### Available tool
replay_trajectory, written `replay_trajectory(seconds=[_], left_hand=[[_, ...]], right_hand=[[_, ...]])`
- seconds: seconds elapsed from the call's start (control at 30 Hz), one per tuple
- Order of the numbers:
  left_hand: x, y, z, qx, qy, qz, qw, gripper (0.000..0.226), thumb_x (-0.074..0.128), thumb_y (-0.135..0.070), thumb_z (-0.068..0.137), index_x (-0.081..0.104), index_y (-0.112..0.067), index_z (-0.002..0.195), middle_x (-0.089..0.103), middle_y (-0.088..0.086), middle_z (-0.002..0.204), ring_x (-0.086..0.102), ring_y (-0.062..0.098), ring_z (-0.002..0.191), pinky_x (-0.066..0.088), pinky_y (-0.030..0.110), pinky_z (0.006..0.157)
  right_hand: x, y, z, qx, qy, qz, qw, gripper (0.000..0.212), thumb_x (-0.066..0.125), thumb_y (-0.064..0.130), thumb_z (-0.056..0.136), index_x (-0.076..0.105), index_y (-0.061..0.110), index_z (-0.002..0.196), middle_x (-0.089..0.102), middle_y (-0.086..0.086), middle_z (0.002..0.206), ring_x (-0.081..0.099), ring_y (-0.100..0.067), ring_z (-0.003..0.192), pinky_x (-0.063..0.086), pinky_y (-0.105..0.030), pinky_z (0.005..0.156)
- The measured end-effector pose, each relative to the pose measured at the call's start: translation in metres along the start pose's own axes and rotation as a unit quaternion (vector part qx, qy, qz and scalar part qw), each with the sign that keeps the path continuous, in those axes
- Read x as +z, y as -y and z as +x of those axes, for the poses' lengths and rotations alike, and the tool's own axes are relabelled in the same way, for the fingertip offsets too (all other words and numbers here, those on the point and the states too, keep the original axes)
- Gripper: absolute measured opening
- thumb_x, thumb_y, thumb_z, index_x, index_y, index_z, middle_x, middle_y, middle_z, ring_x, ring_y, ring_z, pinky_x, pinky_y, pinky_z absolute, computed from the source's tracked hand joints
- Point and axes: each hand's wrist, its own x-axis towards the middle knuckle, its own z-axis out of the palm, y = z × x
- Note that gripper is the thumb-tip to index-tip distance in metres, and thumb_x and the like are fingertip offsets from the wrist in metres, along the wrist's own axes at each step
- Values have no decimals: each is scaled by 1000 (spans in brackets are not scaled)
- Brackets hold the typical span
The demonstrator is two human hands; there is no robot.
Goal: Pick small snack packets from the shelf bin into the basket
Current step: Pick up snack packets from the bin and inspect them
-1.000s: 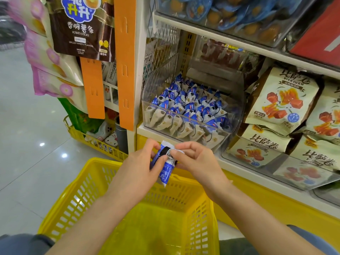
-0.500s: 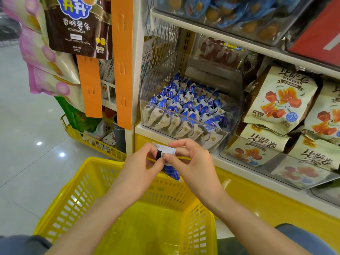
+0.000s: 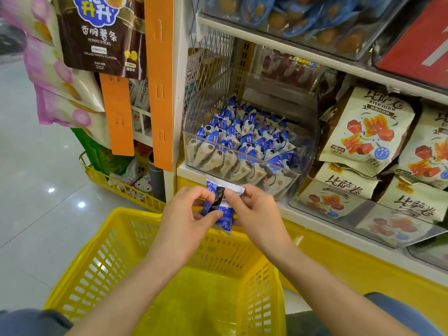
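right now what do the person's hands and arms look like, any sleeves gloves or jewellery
Both the left hand and the right hand are bare: no gloves, rings, watch or bracelet in view. The forearms are uncovered to the frame's lower edge, so no sleeve shows. Blue-grey fabric at the bottom corners is probably trousers.

Small blue-and-white snack packet (image 3: 224, 209) pinched between left hand (image 3: 186, 219) and right hand (image 3: 257, 214), above far rim of yellow plastic basket (image 3: 116, 258), just in front of clear plastic shelf bin (image 3: 211, 103); beige snack bags (image 3: 366, 132) right of that.
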Motion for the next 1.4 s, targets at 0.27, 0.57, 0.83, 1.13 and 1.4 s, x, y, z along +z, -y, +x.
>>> replay_trajectory(seconds=[0.27, 0.57, 0.83, 1.13, 1.4], left_hand=[[-6, -4, -8, 174, 7, 186, 967, 20, 67, -7, 80, 55, -22, 80, 50, -6, 101, 52, 8, 87, 51, 34, 66], [2, -2, 4, -57, -24, -27, 998, 16, 60, -31, 85, 51, -25, 74, 54, -4, 63, 58, 13, 62, 51, 33, 61], [6, 4, 7, -175, -60, -193, 964, 24, 60, -5, 86, 50, -19, 103, 58, 1, 92, 65, 20, 75, 55, 24, 65], [7, 0, 4, -23, -38, -12, 999, 29, 57, 0, 85, 65, -14, 108, 64, -5, 103, 59, -3, 83, 43, 3, 61], [4, 3, -1, 85, -65, 119, 987, 13, 57, -12, 89, 64, -14, 99, 59, -7, 91, 58, 10, 79, 47, 23, 67]], right_hand=[[-6, 3, 1, 68, 99, 80, 989, 14, 60, 29, 88, 64, 18, 94, 70, 2, 83, 69, -5, 77, 59, -25, 67], [4, 1, -5, 59, 38, 63, 996, 13, 53, 25, 93, 44, 18, 86, 53, 1, 79, 50, 8, 58, 38, -9, 54], [2, 4, -3, 50, 95, 158, 982, 24, 57, 5, 89, 44, 14, 107, 57, -1, 105, 59, 13, 67, 43, -6, 57], [5, -3, -3, 24, 55, 68, 996, 33, 65, 25, 83, 49, 13, 109, 63, 4, 101, 64, -17, 98, 53, -44, 87], [6, -4, -5, -74, 27, -19, 997, 24, 64, 11, 84, 45, 24, 93, 63, 2, 101, 63, -10, 98, 55, -29, 74]])
